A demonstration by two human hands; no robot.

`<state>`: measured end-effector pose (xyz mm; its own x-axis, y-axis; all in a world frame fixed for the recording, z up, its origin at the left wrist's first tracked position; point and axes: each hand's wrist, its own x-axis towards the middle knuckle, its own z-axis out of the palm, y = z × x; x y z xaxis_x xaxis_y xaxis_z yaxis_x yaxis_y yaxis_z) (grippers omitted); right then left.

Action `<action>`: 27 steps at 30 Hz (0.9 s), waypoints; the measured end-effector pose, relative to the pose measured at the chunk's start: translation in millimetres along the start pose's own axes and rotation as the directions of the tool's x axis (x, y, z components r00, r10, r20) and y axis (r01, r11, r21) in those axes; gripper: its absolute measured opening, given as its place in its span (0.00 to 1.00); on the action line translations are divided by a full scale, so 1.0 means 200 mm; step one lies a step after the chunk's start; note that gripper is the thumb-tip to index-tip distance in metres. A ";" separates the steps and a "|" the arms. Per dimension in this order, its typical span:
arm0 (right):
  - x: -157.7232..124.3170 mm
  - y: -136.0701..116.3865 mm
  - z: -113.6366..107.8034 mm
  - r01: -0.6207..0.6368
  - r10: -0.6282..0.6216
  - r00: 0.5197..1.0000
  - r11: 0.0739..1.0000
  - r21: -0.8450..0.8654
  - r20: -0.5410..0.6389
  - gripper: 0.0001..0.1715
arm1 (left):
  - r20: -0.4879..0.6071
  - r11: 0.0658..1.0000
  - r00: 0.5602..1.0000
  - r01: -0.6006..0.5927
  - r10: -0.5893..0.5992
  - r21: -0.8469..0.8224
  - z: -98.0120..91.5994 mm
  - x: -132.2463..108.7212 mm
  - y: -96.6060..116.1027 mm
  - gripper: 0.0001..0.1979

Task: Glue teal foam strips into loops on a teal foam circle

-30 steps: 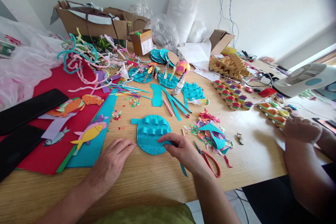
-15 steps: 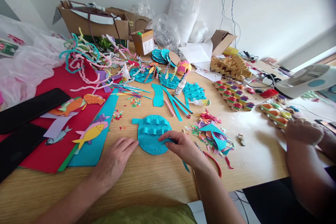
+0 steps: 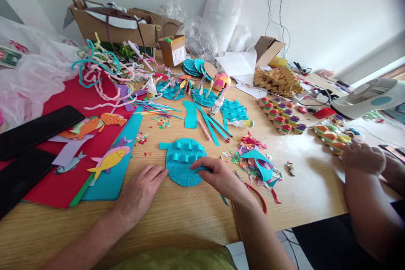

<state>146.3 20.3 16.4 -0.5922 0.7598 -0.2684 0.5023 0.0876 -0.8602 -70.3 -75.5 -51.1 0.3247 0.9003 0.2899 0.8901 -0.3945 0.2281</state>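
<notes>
A round teal paper plate point(image 3: 182, 158) woven with wavy teal strips lies on the wooden table point(image 3: 190, 215) in front of me. My left hand point(image 3: 139, 192) lies flat on the table, fingers stretched, its tips touching the plate's left edge. My right hand point(image 3: 221, 177) rests on the plate's right edge and pinches a teal paper strip point(image 3: 204, 170) that trails off under the hand. Red-handled scissors point(image 3: 256, 196) lie just right of that hand, partly hidden by it.
Coloured paper scraps point(image 3: 253, 158) lie right of the plate. Teal strips point(image 3: 209, 124) and glue bottles point(image 3: 217, 104) lie beyond it. Red and teal sheets with paper fish point(image 3: 109, 160) and two black phones point(image 3: 34, 130) lie left. Another person's hand point(image 3: 363, 158) works at the right by painted egg trays point(image 3: 280, 116).
Between the earliest frame and half a second ago my hands and the plate sat slightly differently in view, the right hand now covering more of the scissors. Since then nothing has visibly moved.
</notes>
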 end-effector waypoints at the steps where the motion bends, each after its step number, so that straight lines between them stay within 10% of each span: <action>1: 0.00 0.00 0.00 0.004 -0.004 1.000 1.000 -0.003 -0.001 0.15 | 0.000 1.000 1.000 0.000 0.000 0.002 0.00 0.00 0.00 0.22; 27: 0.02 -0.08 0.05 0.089 -0.089 0.996 0.996 -0.029 -0.003 0.17 | -0.032 0.995 0.999 0.008 -0.004 0.097 0.01 -0.02 0.02 0.22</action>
<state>130.9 15.3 24.9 -0.6328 0.7509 -0.1892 0.4654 0.1735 -0.8680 -67.4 -79.8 -52.5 0.3105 0.8958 0.3181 0.9193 -0.3681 0.1391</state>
